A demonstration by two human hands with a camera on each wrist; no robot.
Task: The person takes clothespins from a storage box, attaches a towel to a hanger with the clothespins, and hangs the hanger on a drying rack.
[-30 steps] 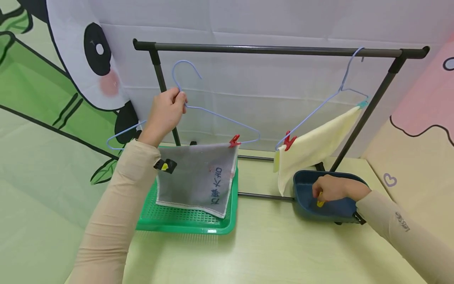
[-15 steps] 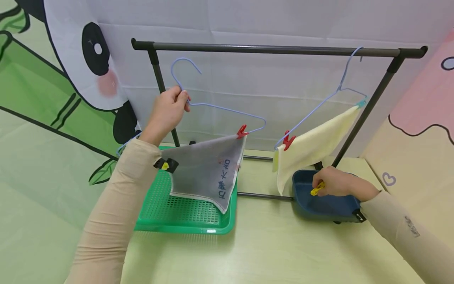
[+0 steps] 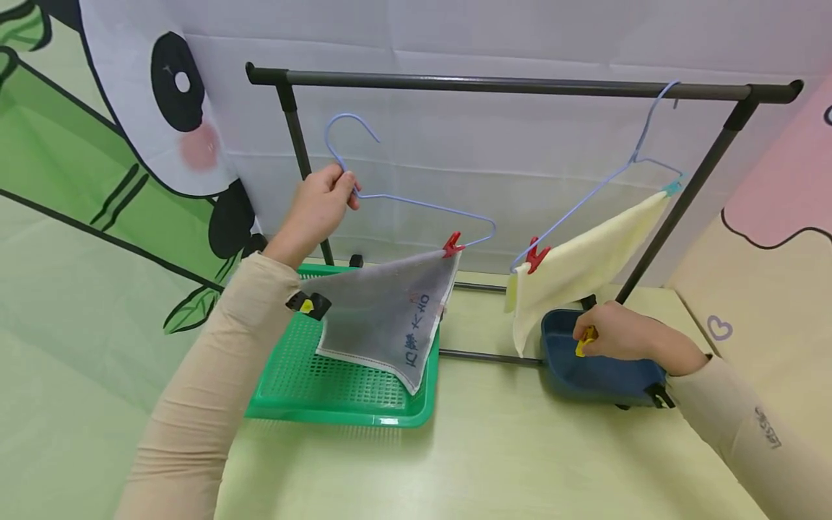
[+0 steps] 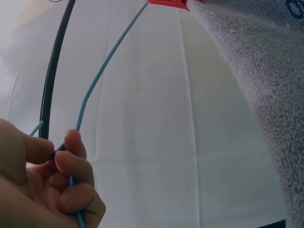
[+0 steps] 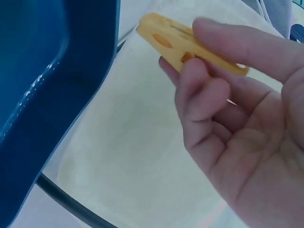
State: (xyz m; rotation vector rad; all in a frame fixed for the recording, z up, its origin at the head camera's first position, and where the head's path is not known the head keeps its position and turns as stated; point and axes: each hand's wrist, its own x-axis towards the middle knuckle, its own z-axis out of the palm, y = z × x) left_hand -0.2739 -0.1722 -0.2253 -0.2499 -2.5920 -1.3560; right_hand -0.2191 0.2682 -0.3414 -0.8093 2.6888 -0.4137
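Observation:
My left hand grips a blue wire hanger just below its hook, left of the rack's middle. From the hanger's right end a grey towel hangs by a red clothespin; its left part passes behind my sleeve. In the left wrist view the fingers curl round the blue wire. Over the dark blue basin, my right hand pinches a yellow clothespin between thumb and fingers.
A black rack carries a second blue hanger with a pale yellow cloth, fixed by a red clothespin and a teal clothespin. A green basket stands on the table beneath the grey towel.
My right hand has risen out of the basin with the yellow clothespin. The left hand has moved slightly right with the hanger, and the towel's right side now hangs higher and tilted.

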